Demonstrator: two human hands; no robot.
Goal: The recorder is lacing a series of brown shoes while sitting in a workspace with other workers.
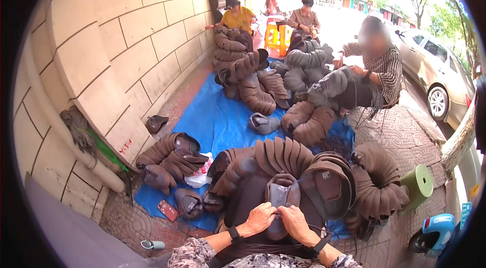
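Patterned sleeves [191, 254] lie foremost; left hand [258, 218] and right hand [297, 224] meet, bent fingers [287, 213] clamped together on a brown shoe upper [278, 194].

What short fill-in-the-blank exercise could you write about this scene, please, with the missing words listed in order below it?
1. The left hand and right hand meet at a shoe piece, with a dark band around each ____.
2. The sheet on the ground is ____.
3. The person nearest the wall wears a ____ top.
4. The phone lies to the ____ of the left hand.

Missing words: wrist; blue; yellow; left.
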